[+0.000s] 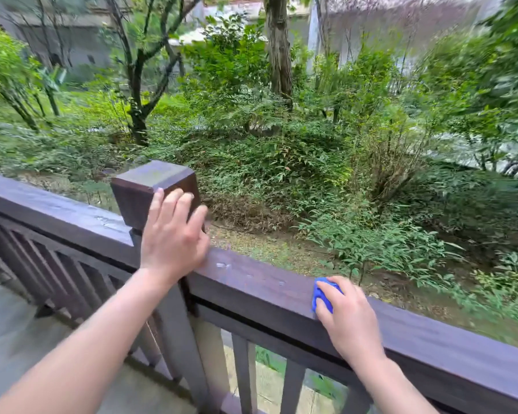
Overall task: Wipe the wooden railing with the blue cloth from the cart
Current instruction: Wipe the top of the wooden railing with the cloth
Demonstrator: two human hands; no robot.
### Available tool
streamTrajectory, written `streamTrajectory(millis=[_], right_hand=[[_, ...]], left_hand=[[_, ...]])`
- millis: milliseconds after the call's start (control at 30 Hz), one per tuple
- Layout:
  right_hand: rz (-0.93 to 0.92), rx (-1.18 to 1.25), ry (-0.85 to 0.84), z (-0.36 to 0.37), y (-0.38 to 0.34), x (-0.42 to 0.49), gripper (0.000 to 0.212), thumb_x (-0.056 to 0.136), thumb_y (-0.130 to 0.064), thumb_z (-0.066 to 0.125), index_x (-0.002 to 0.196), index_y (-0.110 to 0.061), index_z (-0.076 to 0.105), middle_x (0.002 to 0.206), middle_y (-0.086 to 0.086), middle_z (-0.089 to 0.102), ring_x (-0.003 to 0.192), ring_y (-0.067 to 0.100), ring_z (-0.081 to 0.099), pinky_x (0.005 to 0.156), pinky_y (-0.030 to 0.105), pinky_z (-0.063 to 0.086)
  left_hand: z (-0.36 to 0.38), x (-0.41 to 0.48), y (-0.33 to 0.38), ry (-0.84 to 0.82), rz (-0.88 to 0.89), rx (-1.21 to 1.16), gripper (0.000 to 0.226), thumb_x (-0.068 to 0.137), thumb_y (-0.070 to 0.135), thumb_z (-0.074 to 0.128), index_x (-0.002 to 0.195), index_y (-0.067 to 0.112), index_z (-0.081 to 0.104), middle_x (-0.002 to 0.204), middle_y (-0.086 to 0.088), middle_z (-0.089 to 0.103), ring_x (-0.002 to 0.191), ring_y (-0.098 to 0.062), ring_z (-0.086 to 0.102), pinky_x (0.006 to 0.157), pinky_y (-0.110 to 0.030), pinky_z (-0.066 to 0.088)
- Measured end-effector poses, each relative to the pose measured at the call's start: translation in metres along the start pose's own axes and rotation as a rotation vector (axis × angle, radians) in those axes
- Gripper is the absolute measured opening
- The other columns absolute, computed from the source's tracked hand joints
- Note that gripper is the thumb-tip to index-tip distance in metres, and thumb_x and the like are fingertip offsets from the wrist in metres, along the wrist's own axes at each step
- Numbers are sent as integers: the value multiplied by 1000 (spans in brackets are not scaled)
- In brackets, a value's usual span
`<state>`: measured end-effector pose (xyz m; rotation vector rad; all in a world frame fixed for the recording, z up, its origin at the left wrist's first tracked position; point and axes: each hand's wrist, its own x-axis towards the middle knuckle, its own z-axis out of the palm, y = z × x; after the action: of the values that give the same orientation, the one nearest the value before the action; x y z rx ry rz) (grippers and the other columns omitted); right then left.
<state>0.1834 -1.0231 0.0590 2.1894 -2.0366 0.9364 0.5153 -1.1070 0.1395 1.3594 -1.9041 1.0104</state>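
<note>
A dark brown wooden railing (260, 282) runs from the left edge down to the lower right. A square post cap (153, 186) rises from it left of centre. My right hand (349, 321) presses a bunched blue cloth (322, 295) on the top rail, right of the post; most of the cloth is hidden under the fingers. My left hand (171, 237) lies flat against the post's side and the rail, fingers spread, holding nothing. A few pale spots (223, 265) show on the rail between my hands.
Vertical balusters (244, 377) stand below the rail. Grey paving (15, 330) lies at the lower left on my side. Beyond the railing the ground drops to shrubs (281, 162), trees and blurred buildings. No cart is in view.
</note>
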Motion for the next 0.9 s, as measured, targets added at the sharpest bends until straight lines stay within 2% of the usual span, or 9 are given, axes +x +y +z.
streamTrajectory(millis=[67,167,333,400,500,567,667,833,900], right_hand=[[36,-26,25,11,-15,3,27,82,-20,69,108,-15,67,114,7,62,97,32,56,80,38,51],[-106,-65,-18,23,-27,5,30,80,-22,72,110,-19,68,115,7,62,97,33,59,78,38,53],[94,-69,10,21,-22,28,32,86,-24,66,116,-15,66,120,9,60,101,33,54,90,38,47],[-2,-101,22,29,-31,18,33,82,-23,71,114,-16,67,120,10,62,101,33,56,89,38,49],[-153,-86,-46,30,-24,3,35,82,-30,70,117,-26,64,124,1,60,107,26,57,87,34,51],[-50,-84,-31,26,-11,14,34,82,-27,71,116,-24,66,122,2,61,107,27,58,88,36,50],[134,-85,45,26,-19,29,28,81,-19,71,108,-15,69,115,9,62,98,33,57,88,38,47],[-136,-49,-26,34,-34,7,33,78,-26,75,110,-24,66,118,3,62,100,27,58,81,35,52],[-130,-50,-39,25,-20,13,32,80,-26,73,111,-25,66,118,0,61,99,26,57,79,34,52]], left_hand=[[0,19,-26,-47,-20,63,44,82,23,52,121,6,62,129,-26,57,128,-44,49,117,-61,30],[7,34,-43,-78,-49,103,44,85,24,55,123,3,63,130,-28,61,122,-45,56,109,-57,43],[22,41,-61,175,53,45,32,88,14,49,112,9,70,113,-16,73,99,-37,69,84,-45,56],[26,43,-69,238,59,6,32,89,14,48,112,9,70,109,-13,73,94,-36,69,79,-44,55],[29,42,-68,268,25,-48,31,84,11,54,110,7,72,108,-13,73,96,-37,69,90,-47,53],[30,42,-63,284,-17,-70,32,81,9,57,108,7,73,107,-13,74,100,-36,69,99,-50,51],[31,42,-60,297,-43,-60,33,80,9,56,107,7,75,109,-12,75,103,-35,70,92,-45,54],[31,42,-58,289,-76,-46,31,79,8,57,105,8,73,108,-11,75,102,-34,69,90,-44,52],[32,41,-58,301,-72,-53,30,78,8,58,105,9,73,108,-10,75,101,-33,69,90,-44,51]])
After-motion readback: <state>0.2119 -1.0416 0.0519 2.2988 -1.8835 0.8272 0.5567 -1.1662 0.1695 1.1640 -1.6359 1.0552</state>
